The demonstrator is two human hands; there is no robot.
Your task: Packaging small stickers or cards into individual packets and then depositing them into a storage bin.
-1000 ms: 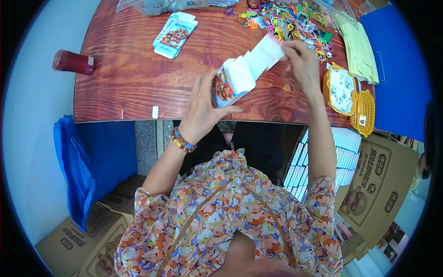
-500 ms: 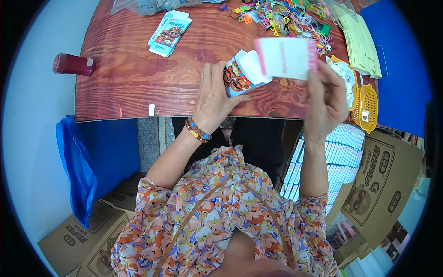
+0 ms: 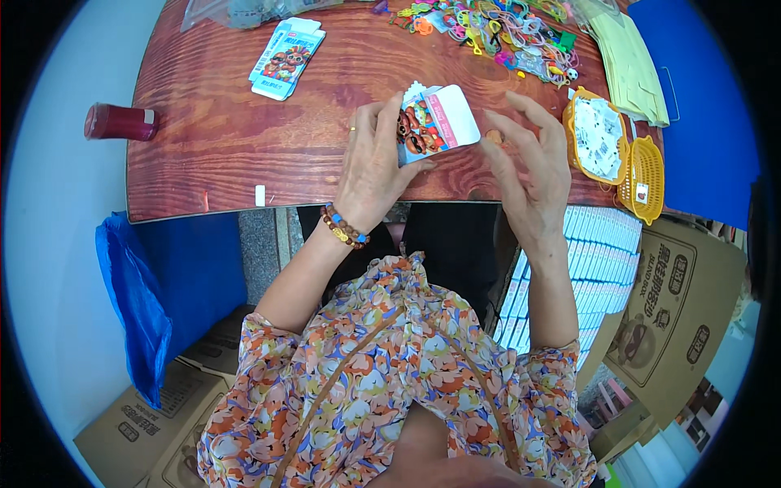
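Observation:
My left hand (image 3: pixel 373 159) is closed around a small printed carton (image 3: pixel 419 134) with cartoon characters on its front, held over the table's near edge. Its white end flap (image 3: pixel 458 114) stands out on the right side. A pink-and-white card (image 3: pixel 440 120) sits mostly inside the carton, with only a pink strip showing at the mouth. To the right of the carton, my right hand (image 3: pixel 533 167) is open, fingers apart, with nothing in it. Flattened cartons (image 3: pixel 286 61) of the same print lie in a small stack farther back on the left.
Colourful small trinkets (image 3: pixel 504 37) lie heaped at the back. Yellow baskets (image 3: pixel 644 175), one with white packets (image 3: pixel 598 134), stand at right beside yellow bags (image 3: pixel 626 69). A red cylindrical container (image 3: pixel 120 122) lies at the left edge. Packed small boxes (image 3: pixel 598 260) fill a carton below the table.
The pink-and-white card has gone from my right hand into the carton. My right hand has let go, spread its fingers and moved slightly left.

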